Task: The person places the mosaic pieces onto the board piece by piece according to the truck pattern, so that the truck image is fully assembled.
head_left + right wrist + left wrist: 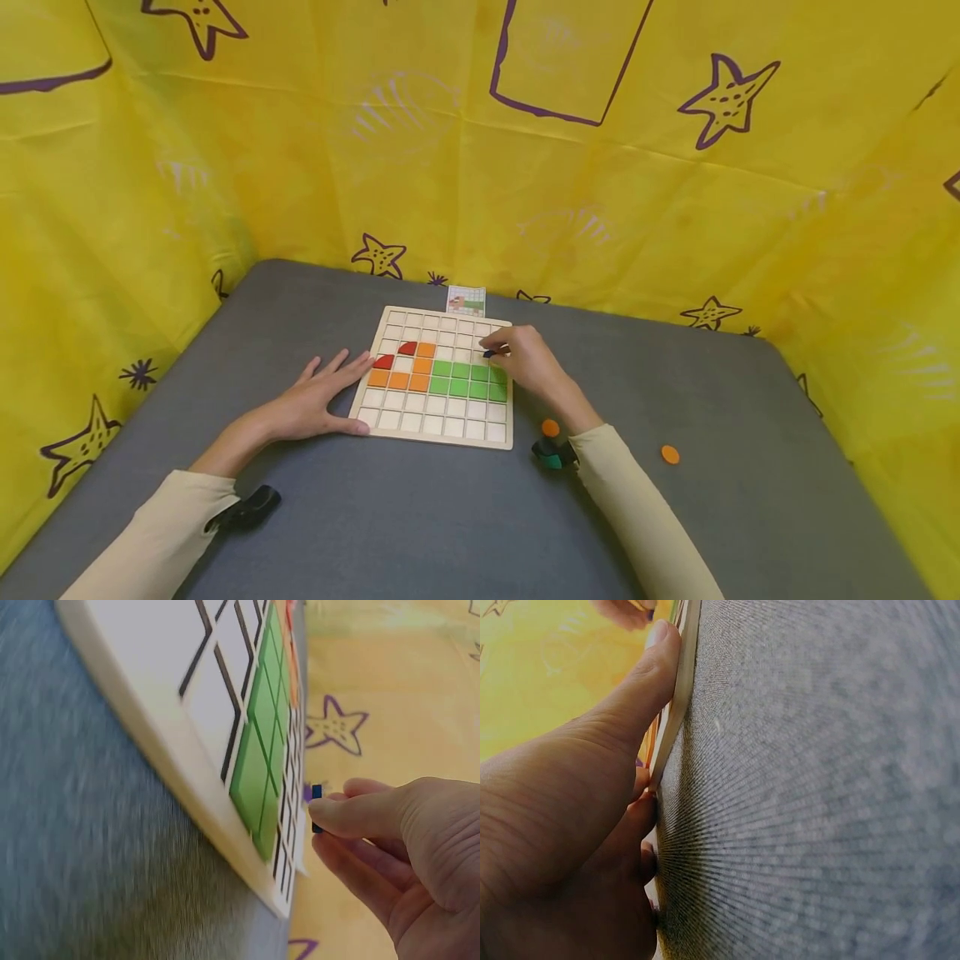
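Observation:
A wooden grid board [453, 427] lies on the table with two rows of green square tiles [459, 387], several orange square tiles [398, 381] and two red curved-edged tiles, one left [383, 362] and one farther up [407, 347]. My left hand [315, 402] rests at the board's left side with fingers spread; its thumb [641, 682] touches the board's edge in the left wrist view. Between thumb and fingertips my right hand [527, 358] pinches a small dark blue tile [316, 792], held above the cells behind the green rows. Its full outline is hidden.
A small printed pattern card [467, 301] lies at the board's back edge. Two orange round pieces lie to the right, one close to the right wrist [550, 427] and another farther right [671, 455]. Yellow patterned cloth [465, 183] walls the grey table [420, 517] behind.

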Action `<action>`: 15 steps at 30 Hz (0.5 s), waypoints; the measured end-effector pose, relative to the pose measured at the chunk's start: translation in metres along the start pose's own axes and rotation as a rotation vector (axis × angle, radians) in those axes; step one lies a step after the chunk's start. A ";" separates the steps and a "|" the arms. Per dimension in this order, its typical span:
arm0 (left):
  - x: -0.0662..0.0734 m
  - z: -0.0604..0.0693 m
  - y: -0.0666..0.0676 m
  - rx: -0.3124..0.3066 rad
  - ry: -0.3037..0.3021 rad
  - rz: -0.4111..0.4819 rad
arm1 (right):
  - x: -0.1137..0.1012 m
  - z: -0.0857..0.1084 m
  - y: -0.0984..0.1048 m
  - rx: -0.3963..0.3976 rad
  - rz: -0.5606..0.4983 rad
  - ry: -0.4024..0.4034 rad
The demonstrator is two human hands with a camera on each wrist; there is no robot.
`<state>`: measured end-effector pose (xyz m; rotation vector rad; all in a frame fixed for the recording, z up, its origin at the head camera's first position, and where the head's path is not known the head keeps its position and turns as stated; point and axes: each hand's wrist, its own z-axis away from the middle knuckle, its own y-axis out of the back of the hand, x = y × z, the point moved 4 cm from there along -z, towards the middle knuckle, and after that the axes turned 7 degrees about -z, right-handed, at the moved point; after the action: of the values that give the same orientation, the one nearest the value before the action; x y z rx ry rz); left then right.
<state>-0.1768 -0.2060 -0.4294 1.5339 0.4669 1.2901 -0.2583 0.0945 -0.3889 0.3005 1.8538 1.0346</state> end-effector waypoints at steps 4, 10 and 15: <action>-0.001 0.000 -0.001 -0.007 0.013 0.003 | -0.006 -0.003 -0.009 -0.016 0.005 0.023; -0.002 -0.001 -0.002 -0.008 0.013 0.000 | -0.016 -0.007 -0.021 -0.029 0.007 0.058; -0.002 -0.001 -0.002 -0.006 0.009 -0.002 | -0.025 -0.013 -0.029 -0.043 -0.014 0.076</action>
<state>-0.1783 -0.2065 -0.4320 1.5225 0.4698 1.2957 -0.2493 0.0551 -0.3929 0.2252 1.8963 1.0886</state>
